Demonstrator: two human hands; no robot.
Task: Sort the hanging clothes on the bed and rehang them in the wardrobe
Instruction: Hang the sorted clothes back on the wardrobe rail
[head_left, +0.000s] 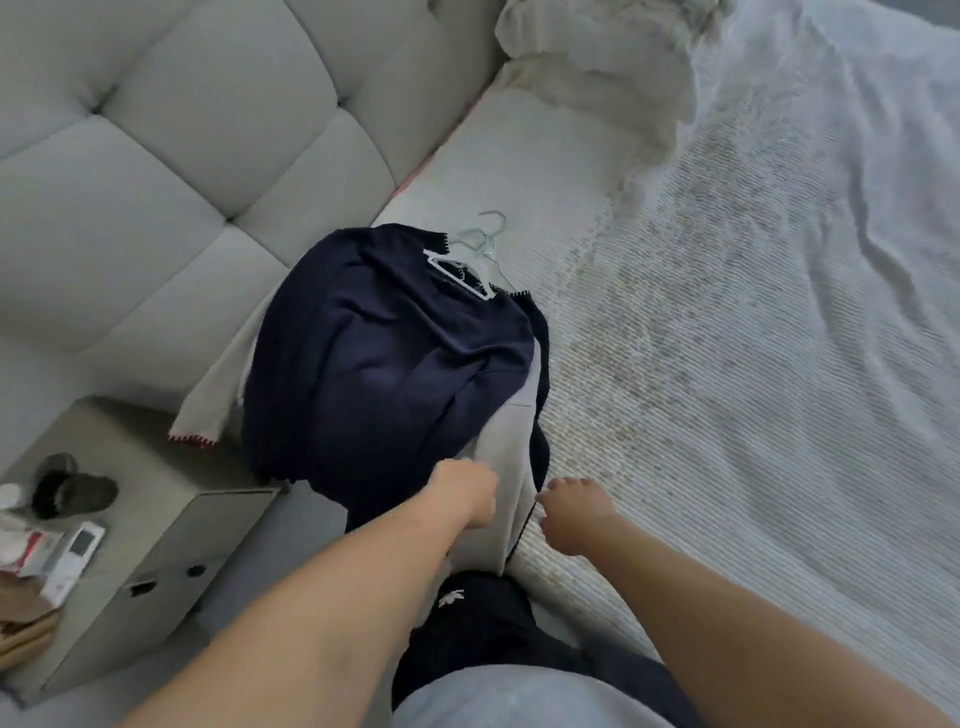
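Note:
A pile of clothes on hangers lies at the left edge of the bed (727, 364). On top is a dark navy garment (384, 358) on a white hanger (460, 273), with wire hanger hooks (488, 234) sticking out beyond it. Under it lie a light grey garment (506, 467) and a cream one with a red-stitched hem (208, 410). My left hand (467, 493) grips the lower edge of the grey garment, fingers curled into the fabric. My right hand (571, 514) pinches the same hem just to the right.
A tufted grey headboard (182, 156) rises to the left. A grey nightstand (156, 519) below it carries a remote control (72, 561), dark cups and papers. A crumpled white blanket (597, 67) lies at the head of the bed.

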